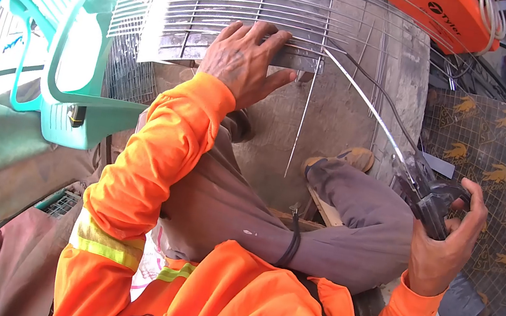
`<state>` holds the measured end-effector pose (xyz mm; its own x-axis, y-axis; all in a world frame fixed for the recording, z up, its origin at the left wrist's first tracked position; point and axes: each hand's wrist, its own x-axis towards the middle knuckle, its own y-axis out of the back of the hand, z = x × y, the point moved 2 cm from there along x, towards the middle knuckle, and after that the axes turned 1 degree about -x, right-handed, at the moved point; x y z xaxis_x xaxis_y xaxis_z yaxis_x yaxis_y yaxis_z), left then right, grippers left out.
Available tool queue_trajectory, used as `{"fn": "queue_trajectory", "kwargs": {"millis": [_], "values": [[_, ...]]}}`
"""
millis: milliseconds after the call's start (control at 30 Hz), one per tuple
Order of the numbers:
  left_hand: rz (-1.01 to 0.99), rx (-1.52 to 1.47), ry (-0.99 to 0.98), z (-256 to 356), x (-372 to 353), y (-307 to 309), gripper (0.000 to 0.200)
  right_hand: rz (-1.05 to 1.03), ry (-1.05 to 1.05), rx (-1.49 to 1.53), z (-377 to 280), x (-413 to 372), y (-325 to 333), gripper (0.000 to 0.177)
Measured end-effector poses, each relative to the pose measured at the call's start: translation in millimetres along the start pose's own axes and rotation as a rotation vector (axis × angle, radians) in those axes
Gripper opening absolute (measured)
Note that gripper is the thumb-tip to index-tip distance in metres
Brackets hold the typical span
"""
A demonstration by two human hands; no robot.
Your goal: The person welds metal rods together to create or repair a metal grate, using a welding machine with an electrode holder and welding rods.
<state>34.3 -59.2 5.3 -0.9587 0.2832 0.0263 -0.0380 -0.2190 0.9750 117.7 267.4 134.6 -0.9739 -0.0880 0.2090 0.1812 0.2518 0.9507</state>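
Note:
My left hand (247, 58) lies flat, fingers spread, on the near edge of a metal wire grid (238, 3) that rests on the concrete floor. My right hand (447, 245) is closed around the black handle of a welding torch (434, 203), held low at the right. A long thin rod (367, 103) runs from the torch up to the grid's near right corner. A loose straight wire (300, 126) lies on the floor below the grid. I sit with my legs folded, in orange sleeves.
A turquoise plastic chair (52, 47) stands at the left. An orange machine (451, 14) with cables sits at the top right. Patterned sheets (497, 163) cover the floor at the right. More wire mesh (123, 68) leans behind the chair.

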Motion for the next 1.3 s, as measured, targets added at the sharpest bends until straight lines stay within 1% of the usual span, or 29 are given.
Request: {"fn": "queue_trajectory", "kwargs": {"millis": [67, 100, 133, 200, 267, 333, 367, 433, 567, 633, 767, 867, 933, 1033, 1133, 1167, 1233, 1300], "values": [[0.021, 0.005, -0.002, -1, 0, -2, 0.063, 0.091, -0.035, 0.222, 9, 6, 1, 0.069], [0.024, 0.008, -0.012, -1, 0, -2, 0.062, 0.088, -0.103, 0.286, 7, 14, 5, 0.072], [0.025, 0.010, -0.023, -1, 0, -3, 0.061, 0.093, -0.099, 0.286, 4, 22, 8, 0.072], [0.040, 0.019, -0.023, -1, 0, -5, 0.060, 0.067, -0.206, 0.252, 2, 36, 8, 0.071], [0.054, 0.011, -0.019, -2, 0, -6, 0.058, 0.069, -0.163, 0.240, -2, 48, 5, 0.069], [0.051, 0.002, -0.004, -3, -1, -6, 0.058, 0.079, -0.043, 0.144, -6, 55, 4, 0.068], [0.070, -0.006, -0.014, -4, -1, -8, 0.059, 0.075, -0.037, 0.145, -6, 56, 3, 0.068], [0.088, -0.015, -0.022, -4, -2, -10, 0.059, 0.046, -0.144, 0.170, -1, 55, -1, 0.067], [0.072, -0.019, -0.008, -3, -2, -10, 0.059, 0.030, -0.177, 0.112, 4, 62, -11, 0.066], [0.075, -0.011, -0.007, -3, -2, -10, 0.059, 0.061, -0.030, 0.052, 1, 69, -15, 0.065], [0.066, -0.007, -0.003, -2, -2, -9, 0.059, 0.047, -0.001, 0.058, -11, 82, -17, 0.064], [0.060, -0.003, 0.001, -2, -2, -9, 0.059, -0.001, -0.012, -0.004, -13, 89, -16, 0.064], [0.058, -0.003, 0.000, -3, -1, -10, 0.059, -0.004, 0.058, -0.054, -11, 93, -15, 0.064], [0.065, 0.007, -0.005, -2, -2, -10, 0.059, 0.010, 0.100, -0.086, -13, 98, -12, 0.064], [0.045, 0.006, -0.005, -2, -2, -9, 0.059, -0.023, 0.084, -0.094, -13, 107, -7, 0.063], [0.036, -0.001, -0.004, -2, -2, -9, 0.060, -0.021, 0.083, -0.095, -12, 108, -6, 0.063], [0.029, -0.007, 0.001, -2, -1, -8, 0.060, 0.030, 0.079, 0.003, -10, 111, -4, 0.064], [0.033, 0.004, 0.005, -2, -2, -9, 0.061, 0.018, 0.085, -0.007, -12, 112, -5, 0.065]]}}
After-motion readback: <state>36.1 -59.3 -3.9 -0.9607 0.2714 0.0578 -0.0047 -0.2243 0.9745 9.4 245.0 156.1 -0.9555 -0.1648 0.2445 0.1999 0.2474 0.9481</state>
